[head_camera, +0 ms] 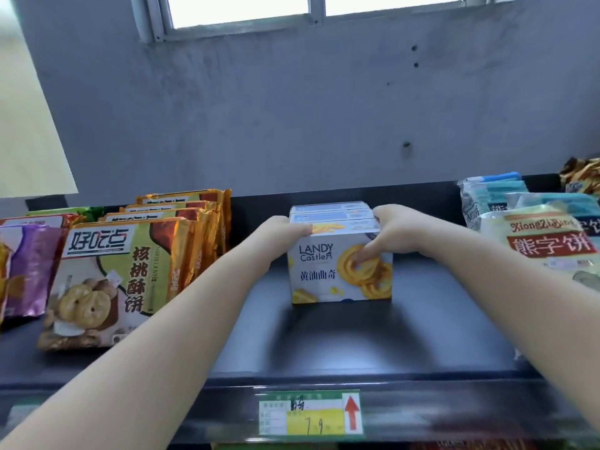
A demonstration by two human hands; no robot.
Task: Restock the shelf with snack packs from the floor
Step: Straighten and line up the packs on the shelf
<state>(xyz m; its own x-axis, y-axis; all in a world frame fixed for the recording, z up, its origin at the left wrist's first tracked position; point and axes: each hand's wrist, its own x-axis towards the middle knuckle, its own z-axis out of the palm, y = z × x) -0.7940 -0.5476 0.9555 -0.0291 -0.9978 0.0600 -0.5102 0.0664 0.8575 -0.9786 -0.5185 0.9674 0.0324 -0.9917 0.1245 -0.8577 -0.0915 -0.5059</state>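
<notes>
A row of white and yellow butter cookie boxes (324,280) stands upright in the middle of the dark shelf (341,345). My left hand (282,230) grips the front box at its top left corner. My right hand (394,233) holds the right end of the row, with its thumb pressed on the front face of the first box. Two more boxes of the same kind show behind the front one.
Gold walnut biscuit packs (117,280) and purple bags (27,271) fill the shelf's left side. Pale green and blue biscuit bags (539,241) lie on the right. A green and yellow price tag (310,414) sits on the shelf's front edge. A grey wall and a window rise behind.
</notes>
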